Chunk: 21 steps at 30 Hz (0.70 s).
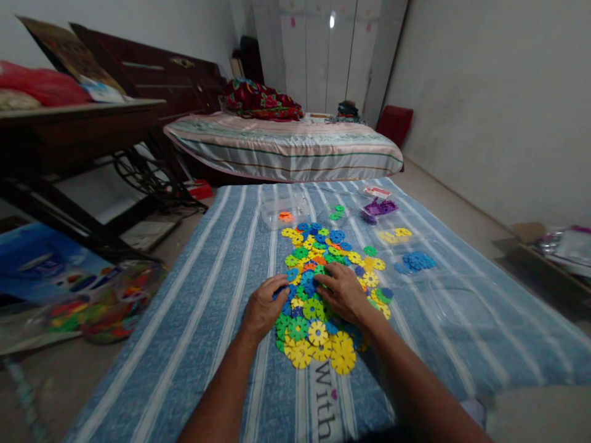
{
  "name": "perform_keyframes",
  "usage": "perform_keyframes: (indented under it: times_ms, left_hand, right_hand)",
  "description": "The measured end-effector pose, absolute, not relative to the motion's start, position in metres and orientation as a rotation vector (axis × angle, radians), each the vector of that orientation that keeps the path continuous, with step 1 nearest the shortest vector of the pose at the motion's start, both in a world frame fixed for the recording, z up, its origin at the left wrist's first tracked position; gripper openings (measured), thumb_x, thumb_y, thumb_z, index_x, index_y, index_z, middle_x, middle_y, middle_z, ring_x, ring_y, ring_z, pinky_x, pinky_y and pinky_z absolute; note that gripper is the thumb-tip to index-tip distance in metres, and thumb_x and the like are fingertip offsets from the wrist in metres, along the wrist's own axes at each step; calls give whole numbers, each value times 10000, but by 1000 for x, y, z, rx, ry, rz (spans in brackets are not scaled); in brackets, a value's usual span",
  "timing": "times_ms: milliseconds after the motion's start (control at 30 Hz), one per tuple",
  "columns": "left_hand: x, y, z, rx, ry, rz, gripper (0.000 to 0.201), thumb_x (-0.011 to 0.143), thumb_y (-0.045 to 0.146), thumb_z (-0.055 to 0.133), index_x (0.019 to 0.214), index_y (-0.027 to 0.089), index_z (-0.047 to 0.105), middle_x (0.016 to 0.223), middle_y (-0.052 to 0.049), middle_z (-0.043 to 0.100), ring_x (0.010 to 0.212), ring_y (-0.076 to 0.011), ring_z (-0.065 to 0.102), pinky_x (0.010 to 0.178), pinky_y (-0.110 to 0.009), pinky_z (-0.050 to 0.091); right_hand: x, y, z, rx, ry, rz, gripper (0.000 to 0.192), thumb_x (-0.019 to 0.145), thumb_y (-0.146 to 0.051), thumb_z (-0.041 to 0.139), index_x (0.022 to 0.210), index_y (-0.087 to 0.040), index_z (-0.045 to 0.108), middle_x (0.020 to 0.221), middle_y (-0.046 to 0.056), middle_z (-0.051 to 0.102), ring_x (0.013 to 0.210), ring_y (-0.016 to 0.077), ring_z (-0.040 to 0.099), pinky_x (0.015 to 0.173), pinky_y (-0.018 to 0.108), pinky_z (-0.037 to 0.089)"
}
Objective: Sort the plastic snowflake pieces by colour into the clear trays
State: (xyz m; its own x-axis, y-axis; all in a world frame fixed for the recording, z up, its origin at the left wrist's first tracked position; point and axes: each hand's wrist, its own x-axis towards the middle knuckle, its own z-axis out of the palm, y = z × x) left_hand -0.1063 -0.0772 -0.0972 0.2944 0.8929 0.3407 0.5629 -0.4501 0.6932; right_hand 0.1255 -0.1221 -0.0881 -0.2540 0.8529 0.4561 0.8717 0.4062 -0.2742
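Your left hand and right hand rest half-curled, clasping nothing, on the pile of plastic discs beneath them; light, stiff, slippery; pinch each by its notched rim.

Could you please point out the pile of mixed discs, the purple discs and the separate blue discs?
pile of mixed discs [318,295]: head view, green disc mid-pile.
purple discs [381,207]: head view, cluster's middle.
blue discs [416,261]: head view, cluster's middle.

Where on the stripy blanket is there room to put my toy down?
Bare blanket lies left of the left hand, and more to the right, below the blue disc pile. It is crowded in the middle: both hands, the right hand too, sit on the heap of plastic discs.
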Motion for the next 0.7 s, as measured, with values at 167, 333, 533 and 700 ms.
perform_keyframes:
  times_ms: [167,333,533,700]
  left_hand:
    - [-105,-78,-97,2120,1304,988,253,825,321,546,948,189,723,1153,-90,709,1099,-228,651,1021,-399,494]
    - [-103,-78,-96,2111,1309,994,242,816,313,547,934,198,724,1141,-82,715,1101,-220,649,1023,-400,491]
    - [-103,-79,-94,2106,1310,982,246,814,318,551,938,201,727,1142,-76,716,1092,-220,652,1024,-404,490]
    - [-103,-80,-93,2102,1315,979,258,820,323,545,949,195,728,1151,-79,710,1103,-228,646,1031,-404,486]
  right_hand:
    - [138,-125,-93,-1612,-2062,-24,183,941,-310,534,970,-236,699,1006,80,634,997,222,533,878,355,401]
    - [151,-129,-101,-1849,-1910,-108,124,885,-245,586,906,-214,704,926,66,613,915,209,522,816,328,386]
    - [148,-131,-103,-1641,-1860,-165,148,901,-278,560,897,-208,690,981,77,619,956,213,524,851,350,415]
    - [134,-135,-99,-1484,-1952,-46,122,877,-292,595,903,-234,698,1087,84,633,1150,260,501,963,423,414]
